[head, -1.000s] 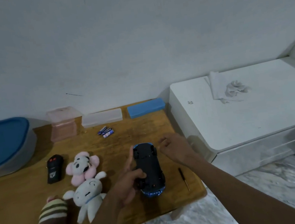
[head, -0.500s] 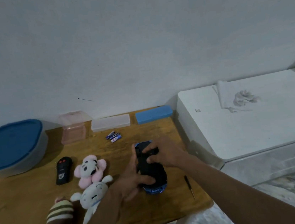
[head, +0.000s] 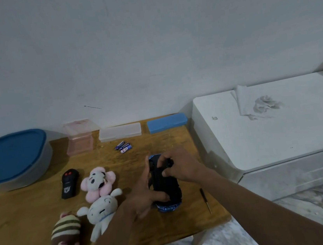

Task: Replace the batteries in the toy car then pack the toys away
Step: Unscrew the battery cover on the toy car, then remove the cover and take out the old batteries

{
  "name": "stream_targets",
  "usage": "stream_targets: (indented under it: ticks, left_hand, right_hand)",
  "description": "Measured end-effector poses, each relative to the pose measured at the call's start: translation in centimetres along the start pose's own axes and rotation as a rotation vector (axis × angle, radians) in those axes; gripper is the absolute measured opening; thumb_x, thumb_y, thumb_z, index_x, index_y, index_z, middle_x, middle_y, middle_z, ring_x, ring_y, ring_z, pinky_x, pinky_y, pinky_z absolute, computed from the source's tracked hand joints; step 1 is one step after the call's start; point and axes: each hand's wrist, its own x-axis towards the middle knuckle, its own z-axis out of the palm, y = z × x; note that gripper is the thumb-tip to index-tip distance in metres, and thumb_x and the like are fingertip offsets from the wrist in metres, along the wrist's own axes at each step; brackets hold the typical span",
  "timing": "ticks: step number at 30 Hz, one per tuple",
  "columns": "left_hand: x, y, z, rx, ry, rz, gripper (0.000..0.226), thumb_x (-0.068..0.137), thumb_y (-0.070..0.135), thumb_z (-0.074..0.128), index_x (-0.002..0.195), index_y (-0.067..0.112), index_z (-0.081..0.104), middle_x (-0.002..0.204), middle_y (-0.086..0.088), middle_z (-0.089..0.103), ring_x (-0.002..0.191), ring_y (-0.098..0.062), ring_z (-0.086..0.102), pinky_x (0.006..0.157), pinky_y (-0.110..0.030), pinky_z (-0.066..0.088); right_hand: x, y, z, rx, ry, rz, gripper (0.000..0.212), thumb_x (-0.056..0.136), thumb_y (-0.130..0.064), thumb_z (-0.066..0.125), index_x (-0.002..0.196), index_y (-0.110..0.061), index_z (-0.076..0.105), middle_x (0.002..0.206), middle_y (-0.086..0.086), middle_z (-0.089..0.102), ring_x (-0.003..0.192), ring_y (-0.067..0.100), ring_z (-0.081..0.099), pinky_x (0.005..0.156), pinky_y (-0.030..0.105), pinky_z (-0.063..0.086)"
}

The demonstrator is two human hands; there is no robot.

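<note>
The blue toy car (head: pixel 167 184) lies upside down on the wooden table (head: pixel 26 220), its black underside up. My left hand (head: pixel 145 195) holds its left side, thumb across the near end. My right hand (head: pixel 179 166) has its fingers curled onto the far part of the underside. Three loose batteries (head: pixel 123 146) lie beyond the car. A small screwdriver (head: pixel 205 199) rests to the car's right. A black remote (head: pixel 69 183) lies further left.
Three plush toys sit left of the car: pink flower (head: pixel 97 182), white rabbit (head: pixel 102 213), striped brown (head: pixel 66 239). A blue-lidded grey bin (head: pixel 12 159), a pink box (head: pixel 79 139), a clear case (head: pixel 120 132) and a blue case (head: pixel 167 122) line the back. A white cabinet (head: pixel 269 129) adjoins on the right.
My right hand moved from the table beside the car onto the car's underside and curled its fingers there. My left hand kept its hold on the car.
</note>
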Motion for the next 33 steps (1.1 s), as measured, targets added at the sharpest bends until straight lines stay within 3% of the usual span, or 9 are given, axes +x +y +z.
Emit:
stream_targets:
  ticks: [4, 8, 13, 21, 27, 33]
  left_hand:
    - [-0.1, -0.4, -0.3, -0.011, 0.016, -0.002, 0.126, 0.067, -0.024, 0.064, 0.146, 0.053, 0.004, 0.137, 0.004, 0.047, 0.122, -0.028, 0.053, 0.089, -0.048, 0.053]
    - [-0.2, -0.3, -0.1, -0.039, 0.045, -0.001, 0.124, 0.068, -0.028, 0.062, 0.146, 0.052, 0.007, 0.138, 0.000, 0.047, 0.119, -0.028, 0.054, 0.085, -0.045, 0.055]
    - [-0.3, -0.2, 0.0, -0.060, 0.028, -0.002, 0.125, 0.066, -0.027, 0.062, 0.144, 0.056, 0.011, 0.141, -0.002, 0.045, 0.126, -0.031, 0.049, 0.086, -0.047, 0.054]
    - [-0.8, -1.5, 1.3, -0.078, 0.031, -0.007, 0.123, 0.065, -0.026, 0.061, 0.142, 0.058, 0.015, 0.144, 0.000, 0.042, 0.130, -0.028, 0.045, 0.090, -0.045, 0.053]
    - [-1.5, -2.2, 1.9, -0.068, 0.041, 0.013, 0.122, 0.071, -0.030, 0.057, 0.145, 0.055, 0.009, 0.141, -0.002, 0.048, 0.121, -0.028, 0.055, 0.083, -0.039, 0.055]
    - [-2.3, -2.7, 0.8, -0.073, 0.131, 0.017, 0.121, 0.072, -0.033, 0.052, 0.148, 0.048, 0.005, 0.133, -0.003, 0.056, 0.106, -0.028, 0.064, 0.073, -0.035, 0.057]
  right_hand:
    - [0.1, -0.4, 0.7, -0.072, 0.030, -0.005, 0.024, 0.073, -0.020, 0.079, 0.086, -0.036, 0.066, 0.114, 0.000, 0.059, 0.107, 0.017, 0.052, 0.092, 0.032, 0.047]
    - [-0.1, -0.6, 0.1, -0.076, -0.003, -0.055, 0.026, 0.079, -0.010, 0.072, 0.097, -0.027, 0.070, 0.115, 0.001, 0.063, 0.106, 0.018, 0.057, 0.087, 0.031, 0.053]
    - [-0.8, -0.9, -1.5, -0.188, -0.086, -0.147, 0.034, 0.082, 0.001, 0.063, 0.110, -0.019, 0.068, 0.108, 0.002, 0.062, 0.097, 0.015, 0.054, 0.083, 0.029, 0.049]
    - [-1.8, -0.2, -2.4, -0.205, -0.181, -0.207, 0.032, 0.080, 0.002, 0.062, 0.103, -0.021, 0.065, 0.100, 0.004, 0.063, 0.092, 0.018, 0.055, 0.083, 0.036, 0.049]
    - [-2.0, 0.2, -2.9, -0.111, -0.257, -0.150, 0.033, 0.080, 0.002, 0.062, 0.101, -0.023, 0.065, 0.091, -0.002, 0.056, 0.093, 0.021, 0.057, 0.086, 0.043, 0.054]
    - [-2.0, 1.2, -5.2, -0.044, -0.221, -0.067, 0.031, 0.082, 0.008, 0.060, 0.098, -0.019, 0.067, 0.085, 0.006, 0.053, 0.079, 0.016, 0.057, 0.073, 0.030, 0.057]
